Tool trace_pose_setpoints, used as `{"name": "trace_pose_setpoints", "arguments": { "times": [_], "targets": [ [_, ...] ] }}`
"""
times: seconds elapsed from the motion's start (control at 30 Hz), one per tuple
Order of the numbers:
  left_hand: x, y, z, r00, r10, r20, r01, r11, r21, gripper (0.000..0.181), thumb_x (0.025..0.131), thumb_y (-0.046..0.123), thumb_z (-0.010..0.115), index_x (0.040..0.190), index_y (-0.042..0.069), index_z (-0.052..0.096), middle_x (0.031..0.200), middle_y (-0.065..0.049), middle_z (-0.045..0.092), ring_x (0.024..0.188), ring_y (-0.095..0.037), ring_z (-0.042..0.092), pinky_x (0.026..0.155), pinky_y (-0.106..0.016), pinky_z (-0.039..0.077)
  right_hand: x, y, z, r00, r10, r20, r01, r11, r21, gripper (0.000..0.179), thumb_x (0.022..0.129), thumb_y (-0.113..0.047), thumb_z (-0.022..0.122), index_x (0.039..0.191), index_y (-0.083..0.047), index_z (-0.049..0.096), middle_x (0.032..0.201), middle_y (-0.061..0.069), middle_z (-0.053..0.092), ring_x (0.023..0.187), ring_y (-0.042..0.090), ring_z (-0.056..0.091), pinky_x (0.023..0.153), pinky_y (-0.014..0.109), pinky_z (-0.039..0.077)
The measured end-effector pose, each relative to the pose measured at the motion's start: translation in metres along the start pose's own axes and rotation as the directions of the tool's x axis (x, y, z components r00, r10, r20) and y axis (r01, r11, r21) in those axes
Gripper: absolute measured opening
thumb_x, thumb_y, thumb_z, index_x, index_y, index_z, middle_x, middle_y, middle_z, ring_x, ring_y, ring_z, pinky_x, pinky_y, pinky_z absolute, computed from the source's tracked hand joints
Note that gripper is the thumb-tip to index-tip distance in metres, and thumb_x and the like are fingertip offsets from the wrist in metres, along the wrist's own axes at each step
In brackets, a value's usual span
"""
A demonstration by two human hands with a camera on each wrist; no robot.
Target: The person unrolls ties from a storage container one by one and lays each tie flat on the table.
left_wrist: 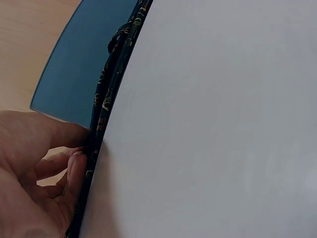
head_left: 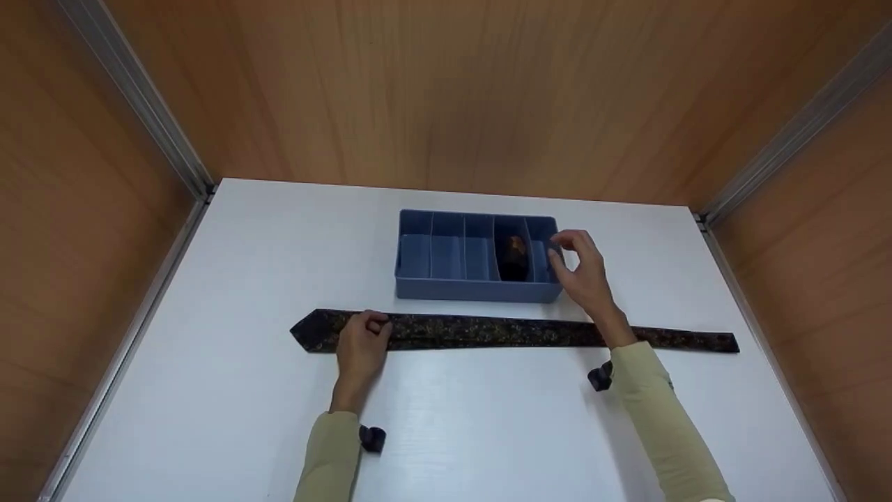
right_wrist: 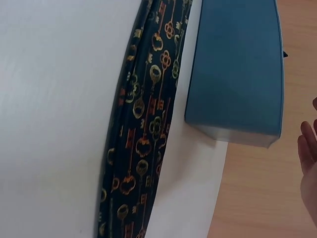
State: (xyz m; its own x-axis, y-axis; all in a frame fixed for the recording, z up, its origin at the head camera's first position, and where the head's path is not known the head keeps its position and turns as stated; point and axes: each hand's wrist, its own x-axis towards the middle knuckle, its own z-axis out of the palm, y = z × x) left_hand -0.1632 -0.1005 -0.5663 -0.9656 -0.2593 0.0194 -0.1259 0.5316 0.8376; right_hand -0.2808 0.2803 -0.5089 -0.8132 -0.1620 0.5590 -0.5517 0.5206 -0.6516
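Note:
A dark necktie (head_left: 460,332) with a gold-and-orange key pattern (right_wrist: 143,139) lies stretched lengthwise across the white table, its broad pointed end at the left. Near that end my left hand (head_left: 361,345) pinches the tie's edge between thumb and fingers, as the left wrist view shows at the fabric (left_wrist: 101,94). My right hand (head_left: 587,273) hovers by the right end of a blue divided box (head_left: 481,290), thumb and fingers loosely bent with nothing visible between them. In the box's second compartment from the right sits a dark bundle (head_left: 514,263) with an orange-red patch.
Behind the necktie the box stands on the white table (head_left: 474,432); its other compartments show bare floors. Wooden panels (head_left: 446,104) rise at the back and both sides, with metal posts (head_left: 139,90) at the corners. Small dark wrist cameras (head_left: 373,439) hang beside the sleeves.

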Motion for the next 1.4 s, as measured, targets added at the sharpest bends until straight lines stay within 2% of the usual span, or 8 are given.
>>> {"name": "trace_pose_setpoints", "arguments": {
  "times": [0.17, 0.27, 0.4, 0.53, 0.63, 0.87, 1.13, 1.4],
  "targets": [
    [-0.001, 0.001, 0.001, 1.000, -0.012, -0.002, 0.012, 1.000, -0.001, 0.011, 0.095, 0.009, 0.074, 0.103, 0.003, 0.074, 0.089, -0.008, 0.064, 0.081, -0.023, 0.060, 0.072, -0.041, 0.047, 0.004, -0.002, 0.007, 0.999, -0.030, 0.017, 0.029, 0.999, 0.033, 0.021, 0.097, 0.001, 0.068, 0.118, 0.001, 0.066, 0.116, 0.012, 0.061, 0.109, 0.023, 0.060, 0.098, 0.040, 0.048],
    [-0.001, 0.003, 0.001, 1.000, -0.016, 0.004, 0.016, 1.000, 0.000, 0.011, 0.095, 0.010, 0.074, 0.104, 0.004, 0.074, 0.091, -0.008, 0.064, 0.082, -0.024, 0.061, 0.073, -0.042, 0.048, 0.005, -0.002, 0.011, 0.998, -0.057, 0.027, 0.055, 0.997, 0.051, 0.022, 0.096, 0.003, 0.069, 0.117, 0.002, 0.066, 0.116, 0.015, 0.061, 0.107, 0.029, 0.060, 0.094, 0.045, 0.048],
    [-0.001, 0.004, 0.001, 1.000, -0.022, 0.007, 0.022, 1.000, 0.002, 0.012, 0.095, 0.010, 0.073, 0.105, 0.004, 0.074, 0.092, -0.008, 0.064, 0.083, -0.024, 0.062, 0.074, -0.042, 0.049, 0.007, -0.002, 0.016, 0.996, -0.066, 0.052, 0.063, 0.996, 0.056, 0.023, 0.095, 0.003, 0.069, 0.118, 0.002, 0.066, 0.117, 0.016, 0.060, 0.108, 0.036, 0.059, 0.094, 0.045, 0.047],
    [-0.001, 0.005, 0.000, 1.000, -0.024, 0.005, 0.024, 1.000, 0.003, 0.012, 0.095, 0.010, 0.073, 0.105, 0.003, 0.074, 0.092, -0.008, 0.065, 0.082, -0.023, 0.062, 0.073, -0.041, 0.049, 0.008, -0.005, 0.019, 0.995, -0.052, 0.090, 0.048, 0.998, 0.042, 0.025, 0.096, 0.001, 0.069, 0.120, 0.000, 0.065, 0.121, 0.014, 0.059, 0.114, 0.029, 0.058, 0.099, 0.042, 0.046],
    [-0.002, 0.005, -0.002, 1.000, -0.029, 0.004, 0.029, 1.000, 0.005, 0.012, 0.095, 0.009, 0.074, 0.105, 0.003, 0.074, 0.091, -0.008, 0.065, 0.081, -0.023, 0.062, 0.072, -0.040, 0.048, 0.010, -0.006, 0.022, 0.991, -0.052, 0.123, 0.048, 0.998, 0.042, 0.025, 0.097, -0.001, 0.069, 0.121, 0.003, 0.064, 0.124, 0.014, 0.057, 0.118, 0.025, 0.056, 0.101, 0.046, 0.046],
    [-0.003, 0.003, -0.001, 1.000, 0.001, 0.010, -0.001, 1.000, -0.006, 0.012, 0.096, 0.010, 0.073, 0.106, 0.002, 0.073, 0.091, -0.009, 0.063, 0.080, -0.023, 0.061, 0.071, -0.040, 0.048, 0.014, -0.010, 0.027, 0.980, -0.047, 0.194, 0.036, 0.998, 0.059, 0.029, 0.098, -0.004, 0.068, 0.125, 0.007, 0.061, 0.128, 0.016, 0.055, 0.119, 0.030, 0.055, 0.101, 0.056, 0.044],
    [-0.003, 0.004, 0.000, 1.000, 0.011, 0.017, -0.011, 1.000, -0.005, 0.011, 0.097, 0.011, 0.072, 0.104, 0.003, 0.073, 0.091, -0.008, 0.063, 0.079, -0.022, 0.060, 0.071, -0.040, 0.047, 0.016, -0.013, 0.032, 0.969, -0.017, 0.245, 0.012, 1.000, 0.020, 0.030, 0.098, -0.004, 0.068, 0.127, 0.002, 0.062, 0.130, 0.015, 0.054, 0.120, 0.031, 0.054, 0.103, 0.054, 0.044],
    [-0.006, 0.003, -0.004, 1.000, -0.012, 0.015, 0.012, 1.000, -0.001, 0.011, 0.096, 0.011, 0.073, 0.105, 0.004, 0.073, 0.091, -0.007, 0.063, 0.080, -0.022, 0.060, 0.071, -0.039, 0.047, 0.018, -0.016, 0.041, 0.936, -0.014, 0.351, 0.027, 0.999, -0.034, 0.031, 0.099, -0.008, 0.067, 0.128, 0.002, 0.061, 0.136, 0.016, 0.051, 0.122, 0.028, 0.053, 0.104, 0.044, 0.044]
  ]
}}
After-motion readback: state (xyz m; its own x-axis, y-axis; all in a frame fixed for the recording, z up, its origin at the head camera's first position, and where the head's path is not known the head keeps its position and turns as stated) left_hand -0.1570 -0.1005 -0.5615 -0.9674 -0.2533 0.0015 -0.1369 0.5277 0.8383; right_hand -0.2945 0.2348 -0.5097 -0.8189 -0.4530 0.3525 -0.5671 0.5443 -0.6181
